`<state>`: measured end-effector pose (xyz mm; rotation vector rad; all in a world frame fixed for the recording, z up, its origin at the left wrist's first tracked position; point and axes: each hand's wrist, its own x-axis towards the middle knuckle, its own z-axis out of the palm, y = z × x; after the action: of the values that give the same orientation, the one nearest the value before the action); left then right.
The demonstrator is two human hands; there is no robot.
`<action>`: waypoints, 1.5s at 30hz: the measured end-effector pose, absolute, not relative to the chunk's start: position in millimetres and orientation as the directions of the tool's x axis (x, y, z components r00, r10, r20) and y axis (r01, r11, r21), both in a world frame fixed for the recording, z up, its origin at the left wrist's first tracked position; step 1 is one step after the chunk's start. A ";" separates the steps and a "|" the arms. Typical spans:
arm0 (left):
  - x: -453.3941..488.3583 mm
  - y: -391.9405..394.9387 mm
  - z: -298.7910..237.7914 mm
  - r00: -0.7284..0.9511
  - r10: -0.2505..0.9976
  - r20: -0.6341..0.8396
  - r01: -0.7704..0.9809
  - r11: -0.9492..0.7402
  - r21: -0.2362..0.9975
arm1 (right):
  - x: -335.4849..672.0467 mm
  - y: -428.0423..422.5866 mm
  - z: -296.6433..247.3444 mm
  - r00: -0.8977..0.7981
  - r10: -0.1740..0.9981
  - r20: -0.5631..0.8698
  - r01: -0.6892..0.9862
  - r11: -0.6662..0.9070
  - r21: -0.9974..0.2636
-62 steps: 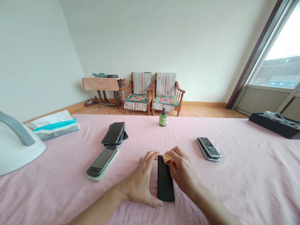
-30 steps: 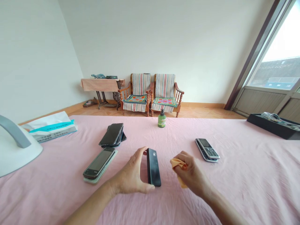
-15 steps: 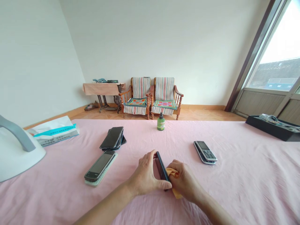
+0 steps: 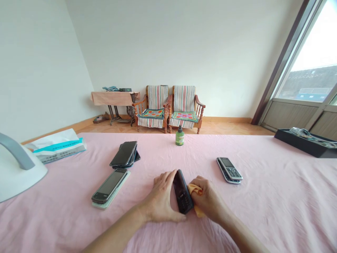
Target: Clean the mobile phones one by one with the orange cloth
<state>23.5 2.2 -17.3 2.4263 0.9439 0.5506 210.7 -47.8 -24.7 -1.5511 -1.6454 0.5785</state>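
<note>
A dark keypad mobile phone (image 4: 182, 192) is tilted between my two hands, its screen and keys facing me. My left hand (image 4: 163, 199) grips it by the ends, fingertips at the top and thumb by the lower end. Bunched in my right hand (image 4: 207, 197) is a yellow cloth (image 4: 199, 210), pressed against the phone's right edge. Part of the cloth is hidden by the fingers.
Stacked phones (image 4: 123, 154) and another phone pair (image 4: 110, 185) lie left; keypad phones (image 4: 229, 170) lie right. A green bottle (image 4: 179, 137) stands ahead. A tissue pack (image 4: 59, 147), a white appliance with grey handle (image 4: 18, 172) and a black box (image 4: 302, 142) flank the pink cloth.
The phone has turned from edge-on so that its screen and keypad now show. My left thumb has slid off its front toward the lower end. The yellow cloth stays along its right edge.
</note>
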 end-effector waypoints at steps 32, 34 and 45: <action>13.4 -5.5 -18.7 0.726 0.625 0.287 0.330 -0.683 0.652 | 189.0 -37.5 -18.2 -0.078 0.911 0.405 0.630 0.360 -0.688; 13.9 -5.8 -19.5 0.719 0.633 0.287 0.335 -0.678 0.655 | 185.2 -45.7 -14.8 -0.194 0.897 0.397 0.583 0.431 -0.689; 14.8 -2.7 -17.4 0.732 0.628 0.263 0.374 -0.694 0.614 | 211.7 -60.6 4.7 -0.318 0.925 0.208 0.509 0.351 -0.786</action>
<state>14.8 -2.7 -17.4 2.3977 0.7581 0.6293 211.7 -60.6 4.7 -1.2459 -1.9569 0.8088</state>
